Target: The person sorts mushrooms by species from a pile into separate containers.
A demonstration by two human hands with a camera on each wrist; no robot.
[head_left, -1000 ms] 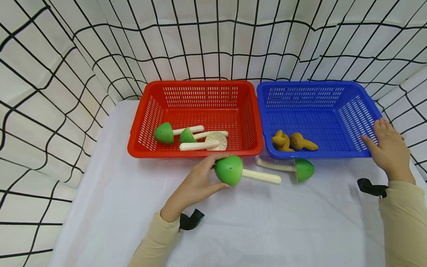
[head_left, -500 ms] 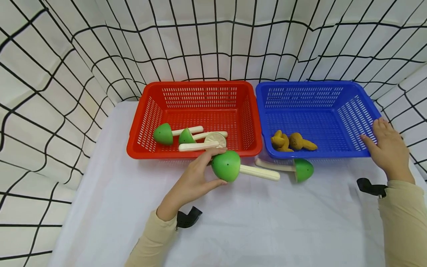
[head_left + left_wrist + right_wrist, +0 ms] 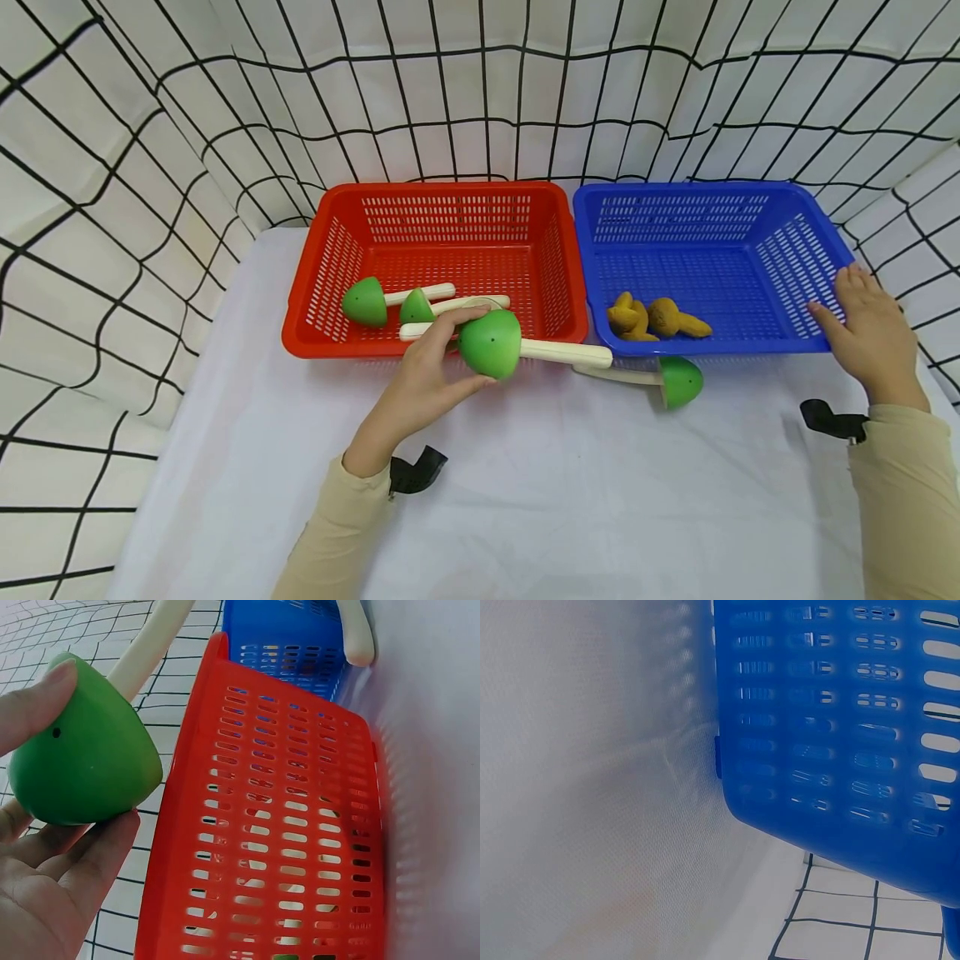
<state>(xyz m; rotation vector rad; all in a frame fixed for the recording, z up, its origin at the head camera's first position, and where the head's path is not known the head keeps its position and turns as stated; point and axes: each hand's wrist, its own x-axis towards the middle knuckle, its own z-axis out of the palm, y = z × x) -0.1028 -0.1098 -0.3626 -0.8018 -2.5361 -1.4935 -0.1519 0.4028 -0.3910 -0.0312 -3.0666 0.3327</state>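
My left hand (image 3: 420, 375) holds a toy mushroom (image 3: 489, 343) by its green cap, thumb on one side and fingers on the other. Its pale stem points right, and it overlaps the front rim of the red basket (image 3: 345, 347). In the left wrist view the green cap (image 3: 90, 757) shows beside the basket's upper edge. My right hand (image 3: 876, 333) rests on the right rim of the blue basket (image 3: 697, 343), fingers extended and thumb toward the inside. The right wrist view shows the blue basket's wall (image 3: 840, 742), with the hand out of frame.
Several green-capped mushrooms (image 3: 365, 302) lie in the red basket, one partly hidden by my left hand. Small brown mushrooms (image 3: 678, 319) sit in the blue basket. Another green mushroom (image 3: 681, 382) lies on the white cloth (image 3: 600, 500) before it. Black-and-white grid fabric (image 3: 487, 92) rises behind.
My left hand has carried the green mushroom up and left, from in front of the red basket to over its front rim. My right hand stays on the blue basket.
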